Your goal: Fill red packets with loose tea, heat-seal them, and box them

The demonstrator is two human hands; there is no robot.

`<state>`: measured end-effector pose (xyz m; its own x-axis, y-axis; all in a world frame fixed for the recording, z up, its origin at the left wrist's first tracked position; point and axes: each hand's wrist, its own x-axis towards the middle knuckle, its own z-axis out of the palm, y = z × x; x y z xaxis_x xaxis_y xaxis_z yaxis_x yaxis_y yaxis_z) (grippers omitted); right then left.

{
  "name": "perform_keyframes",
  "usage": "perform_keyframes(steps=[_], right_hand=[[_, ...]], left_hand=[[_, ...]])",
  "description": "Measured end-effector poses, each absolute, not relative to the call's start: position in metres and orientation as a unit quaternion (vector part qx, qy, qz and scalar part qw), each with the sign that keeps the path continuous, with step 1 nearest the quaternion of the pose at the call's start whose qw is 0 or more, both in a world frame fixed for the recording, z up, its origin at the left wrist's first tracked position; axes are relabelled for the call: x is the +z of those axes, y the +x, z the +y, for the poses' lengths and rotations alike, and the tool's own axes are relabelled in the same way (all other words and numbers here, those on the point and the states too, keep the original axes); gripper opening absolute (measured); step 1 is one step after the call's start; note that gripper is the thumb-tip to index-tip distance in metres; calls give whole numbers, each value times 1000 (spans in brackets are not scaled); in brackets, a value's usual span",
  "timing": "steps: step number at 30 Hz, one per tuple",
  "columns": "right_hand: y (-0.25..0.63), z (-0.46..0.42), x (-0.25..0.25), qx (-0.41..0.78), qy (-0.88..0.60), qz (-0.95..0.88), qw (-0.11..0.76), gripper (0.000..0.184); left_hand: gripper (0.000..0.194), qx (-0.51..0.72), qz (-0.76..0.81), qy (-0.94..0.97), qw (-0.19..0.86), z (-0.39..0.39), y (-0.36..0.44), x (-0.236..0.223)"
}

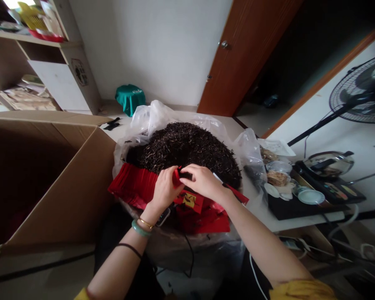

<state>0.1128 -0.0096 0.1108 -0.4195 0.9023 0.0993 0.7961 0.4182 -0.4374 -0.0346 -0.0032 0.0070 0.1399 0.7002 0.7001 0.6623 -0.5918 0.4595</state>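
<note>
Over the front edge of a heap of dark dried tea leaves (190,143), my two hands meet at a small red packet (176,176). My left hand (165,188) is closed around the packet and holds it upright. The thumb and forefinger of my right hand (203,181) close at its top edge; whether they also hold leaves is hidden. A row of stacked red packets (133,183) leans against the heap on the left. Below my hands lies a red packet with a gold label (190,201), with more red packets (206,221) under it.
Clear plastic sheeting (156,112) surrounds the heap. An open cardboard box (59,183) stands at left. On the right are a black tray (284,210), a lidded pan (328,162), plastic tubs (278,175) and a fan (362,91). A teal-covered stool (130,98) stands by the wall.
</note>
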Motion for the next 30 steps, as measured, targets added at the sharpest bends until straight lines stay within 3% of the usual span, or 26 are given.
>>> perform_keyframes(steps=[5,12,21,30], right_hand=[[108,-8,99,219,-476,-849,64,20],[110,-5,97,212,-472,-854,57,21],[128,-8,102,231,-476,-815,234,24],[136,-7,95,85,-484,-785,377,23]], left_hand=[[53,463,445,766,23,-3,-36,2],[61,441,467,766,36,0,-35,-1],[41,439,479,759,40,-2,-32,1],[42,480,481,730,63,-4,-31,4]])
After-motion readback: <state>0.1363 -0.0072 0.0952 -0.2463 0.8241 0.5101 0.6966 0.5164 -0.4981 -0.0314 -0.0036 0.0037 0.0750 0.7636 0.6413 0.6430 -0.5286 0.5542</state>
